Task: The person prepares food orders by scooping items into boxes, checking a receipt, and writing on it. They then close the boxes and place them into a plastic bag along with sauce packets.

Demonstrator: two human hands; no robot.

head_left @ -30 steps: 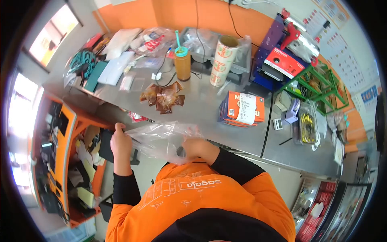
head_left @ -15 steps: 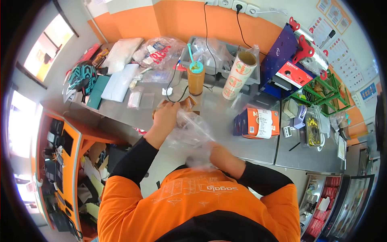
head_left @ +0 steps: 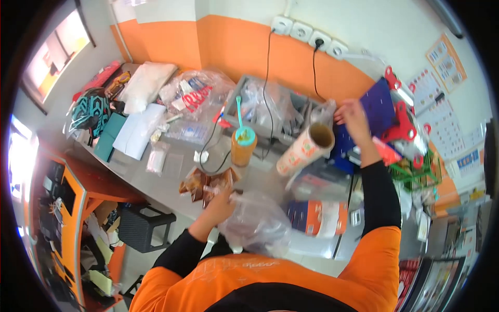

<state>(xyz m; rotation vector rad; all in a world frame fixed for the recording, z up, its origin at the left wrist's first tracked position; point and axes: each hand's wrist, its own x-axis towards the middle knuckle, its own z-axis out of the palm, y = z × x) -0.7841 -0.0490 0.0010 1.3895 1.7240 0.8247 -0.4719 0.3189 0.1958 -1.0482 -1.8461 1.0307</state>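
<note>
Where the left hand (head_left: 221, 202) lies: at the near edge of the worktop (head_left: 166, 179), fingers closed on the upper left rim of a clear plastic bag (head_left: 257, 226).
Clear plastic bag: crumpled and puffed, just right of the left hand, sitting at the worktop's near edge close to the orange shirt.
Brown sachets (head_left: 200, 184): a loose fan of them just beyond the left hand, touching or nearly touching its fingertips.
Right hand (head_left: 352, 117): stretched far forward and well apart from the left hand, fingers bent. Whether it grips anything cannot be told.
Printed roll (head_left: 301, 151): tilted, with its open end just left of the right hand.
Blue machine (head_left: 375, 106): directly beyond and right of the right hand, with red fittings on its far side.
Orange box (head_left: 319, 218): flat on the worktop, between the bag and the right forearm, blurred.
Cup with teal lid (head_left: 243, 148): upright, straw in it, beyond the left hand and left of the roll.
Black cable (head_left: 210, 151): curls on the worktop between the cup and the sachets.
Grey tray (head_left: 270, 104): past the cup, against the orange wall, stuffed with clear plastic.
</note>
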